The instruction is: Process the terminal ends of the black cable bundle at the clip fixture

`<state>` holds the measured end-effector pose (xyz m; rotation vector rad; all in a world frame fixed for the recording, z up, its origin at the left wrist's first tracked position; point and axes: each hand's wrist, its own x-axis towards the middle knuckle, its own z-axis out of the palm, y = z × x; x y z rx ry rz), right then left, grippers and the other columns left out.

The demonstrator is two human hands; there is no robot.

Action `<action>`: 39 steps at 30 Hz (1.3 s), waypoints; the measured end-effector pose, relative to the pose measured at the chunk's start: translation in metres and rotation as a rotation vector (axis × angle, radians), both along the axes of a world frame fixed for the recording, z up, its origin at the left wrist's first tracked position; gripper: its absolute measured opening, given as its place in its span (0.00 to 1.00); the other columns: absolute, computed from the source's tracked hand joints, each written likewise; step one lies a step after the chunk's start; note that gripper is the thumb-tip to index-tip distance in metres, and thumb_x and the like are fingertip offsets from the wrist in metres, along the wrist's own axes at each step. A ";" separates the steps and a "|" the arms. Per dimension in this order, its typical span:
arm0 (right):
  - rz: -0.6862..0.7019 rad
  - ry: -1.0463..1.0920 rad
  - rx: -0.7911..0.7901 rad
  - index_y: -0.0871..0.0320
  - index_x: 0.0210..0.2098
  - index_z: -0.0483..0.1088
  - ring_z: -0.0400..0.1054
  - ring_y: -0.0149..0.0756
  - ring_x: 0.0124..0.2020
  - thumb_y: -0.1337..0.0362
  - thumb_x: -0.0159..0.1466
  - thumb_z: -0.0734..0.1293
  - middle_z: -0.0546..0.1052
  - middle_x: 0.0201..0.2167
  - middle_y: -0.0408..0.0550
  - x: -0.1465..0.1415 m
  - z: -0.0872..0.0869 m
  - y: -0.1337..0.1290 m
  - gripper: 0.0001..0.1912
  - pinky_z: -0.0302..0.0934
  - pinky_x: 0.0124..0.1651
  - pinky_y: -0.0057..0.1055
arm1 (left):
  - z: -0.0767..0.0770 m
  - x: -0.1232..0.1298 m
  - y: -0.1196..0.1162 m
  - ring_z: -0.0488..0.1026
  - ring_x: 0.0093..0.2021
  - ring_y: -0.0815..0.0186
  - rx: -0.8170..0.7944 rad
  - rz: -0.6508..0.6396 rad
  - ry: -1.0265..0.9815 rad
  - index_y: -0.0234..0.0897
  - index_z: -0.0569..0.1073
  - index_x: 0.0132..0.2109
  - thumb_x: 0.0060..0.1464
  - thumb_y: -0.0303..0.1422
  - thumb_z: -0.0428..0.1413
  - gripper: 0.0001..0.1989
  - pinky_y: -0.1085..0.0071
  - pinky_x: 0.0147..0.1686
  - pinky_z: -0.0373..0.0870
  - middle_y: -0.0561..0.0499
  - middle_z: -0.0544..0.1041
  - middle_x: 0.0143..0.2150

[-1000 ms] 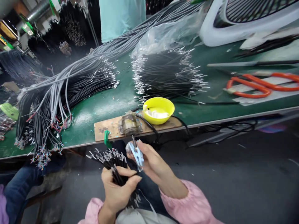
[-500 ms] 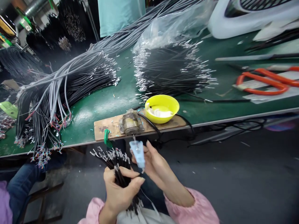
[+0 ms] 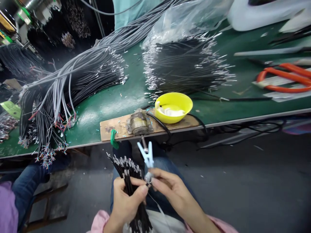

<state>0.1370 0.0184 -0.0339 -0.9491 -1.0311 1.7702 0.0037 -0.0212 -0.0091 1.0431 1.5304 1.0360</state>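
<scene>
My left hand [image 3: 128,197] is closed round a bundle of black cables [image 3: 132,171] with bare, silvery ends pointing up and away. Its thumb and forefinger pinch one cable apart from the rest. My right hand [image 3: 167,187] meets that cable's tip, thumb and fingers pinched together at a small greyish thing [image 3: 148,177] too blurred to name. Just above those fingers is a light blue clip [image 3: 147,155] like a clothes peg, its two arms spread in a V. It sits at the metal shaft [image 3: 144,142] of a small motor [image 3: 139,123].
The motor is on a wooden board [image 3: 109,130] at the table edge, beside a green clamp [image 3: 114,139] and a yellow bowl [image 3: 173,106] with white material. Cable piles [image 3: 179,68] cover the green table [image 3: 102,103]. Orange-handled scissors [image 3: 284,77] lie right. A seated person's leg [image 3: 29,184] shows left.
My right hand has come down from beside the clip to the cable tip at my left thumb. The clip, blurred before, now shows its V shape. The view has shifted slightly.
</scene>
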 end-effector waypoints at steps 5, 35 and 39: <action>-0.032 -0.047 0.112 0.57 0.19 0.68 0.62 0.33 0.22 0.52 0.52 0.70 0.67 0.19 0.43 0.000 -0.001 -0.002 0.16 0.59 0.25 0.28 | -0.001 -0.006 -0.004 0.68 0.16 0.67 -0.069 0.012 -0.006 0.32 0.81 0.37 0.46 0.43 0.59 0.18 0.72 0.20 0.68 0.52 0.71 0.13; -0.155 -0.450 0.653 0.54 0.19 0.58 0.59 0.33 0.20 0.67 0.61 0.61 0.62 0.17 0.41 -0.011 0.010 -0.007 0.14 0.56 0.23 0.29 | -0.027 0.003 -0.017 0.61 0.22 0.69 -0.147 0.031 0.054 0.34 0.66 0.15 0.35 0.39 0.64 0.17 0.74 0.20 0.62 0.55 0.62 0.17; -0.198 -0.445 0.674 0.54 0.19 0.58 0.59 0.33 0.20 0.69 0.61 0.60 0.62 0.17 0.41 -0.015 0.008 -0.009 0.14 0.56 0.24 0.30 | -0.023 0.003 -0.016 0.60 0.19 0.70 -0.142 0.039 0.018 0.33 0.68 0.14 0.38 0.40 0.63 0.18 0.73 0.19 0.62 0.55 0.62 0.15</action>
